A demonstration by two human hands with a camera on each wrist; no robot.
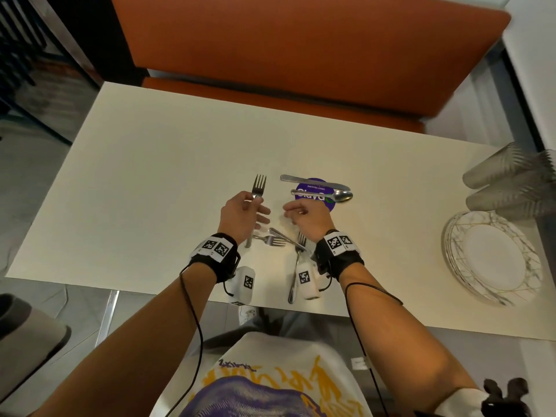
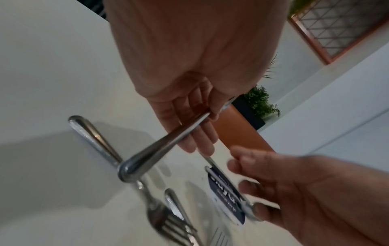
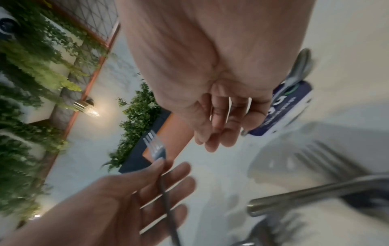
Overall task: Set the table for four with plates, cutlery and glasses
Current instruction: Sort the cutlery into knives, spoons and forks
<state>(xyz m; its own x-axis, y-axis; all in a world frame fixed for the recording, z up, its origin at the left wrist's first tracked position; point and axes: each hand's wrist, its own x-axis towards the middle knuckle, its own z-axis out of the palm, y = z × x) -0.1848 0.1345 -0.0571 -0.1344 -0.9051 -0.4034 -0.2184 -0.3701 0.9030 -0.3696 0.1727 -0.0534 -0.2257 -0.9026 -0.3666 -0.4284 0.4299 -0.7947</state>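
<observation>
My left hand [image 1: 259,206] pinches a steel fork [image 1: 258,183] by its neck, tines pointing away, lifted over the white table [image 1: 144,176]. The left wrist view shows the fork [image 2: 164,144] lying across my fingers [image 2: 189,129], its handle towards the camera. My right hand [image 1: 296,212] hovers beside it, fingers loosely curled, holding nothing. A knife [image 1: 313,181] and a spoon [image 1: 326,195] lie side by side across a purple round sticker [image 1: 316,187] just beyond that hand. Loose forks [image 1: 272,240] and another piece of cutlery lie crossed under my wrists.
A stack of white plates with gold lines [image 1: 457,251] sits at the table's right edge. Several ribbed glasses [image 1: 508,173] stand behind it. An orange bench [image 1: 301,49] runs along the far side. A long fork [image 1: 295,272] reaches towards the near edge.
</observation>
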